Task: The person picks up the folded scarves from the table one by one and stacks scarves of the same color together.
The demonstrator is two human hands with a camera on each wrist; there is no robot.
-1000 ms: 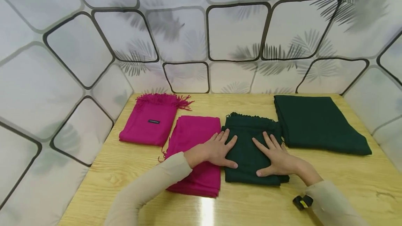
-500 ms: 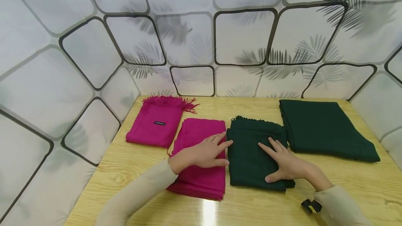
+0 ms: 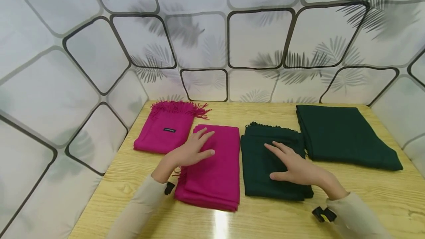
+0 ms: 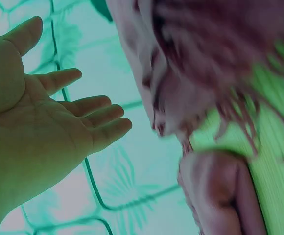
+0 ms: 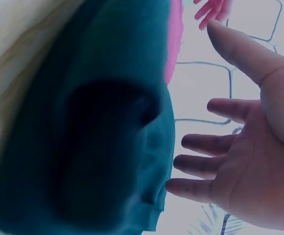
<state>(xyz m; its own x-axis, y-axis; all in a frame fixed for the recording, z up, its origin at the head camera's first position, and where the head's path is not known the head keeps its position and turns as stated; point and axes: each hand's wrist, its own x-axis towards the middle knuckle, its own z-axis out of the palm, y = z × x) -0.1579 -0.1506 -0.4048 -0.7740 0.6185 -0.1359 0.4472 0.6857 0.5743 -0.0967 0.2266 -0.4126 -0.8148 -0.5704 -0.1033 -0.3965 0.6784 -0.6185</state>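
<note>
Over the upper left part of a folded magenta scarf [image 3: 222,172], my left hand [image 3: 187,152] has its fingers extended. The left wrist view shows that hand [image 4: 49,112] raised apart from the cloth, palm visible, holding nothing. My right hand [image 3: 297,167] hovers over a folded dark green scarf [image 3: 257,176] with a short fringe along its far edge. In the right wrist view its fingers are spread; a gap separates most of them from the green scarf [image 5: 152,171], and whether the lowest fingertip touches is unclear. Both scarves lie flat, side by side.
A second magenta scarf [image 3: 159,135], with a fringe and small dark label, lies folded at the back left. A larger folded dark green cloth [image 3: 345,139] lies at the back right. Patterned fabric walls [image 3: 255,40] enclose the wooden table [image 3: 109,194].
My left hand has lifted off the green scarf and moved left, over the magenta one. My right hand has risen slightly from the green scarf. The head view has shifted a little.
</note>
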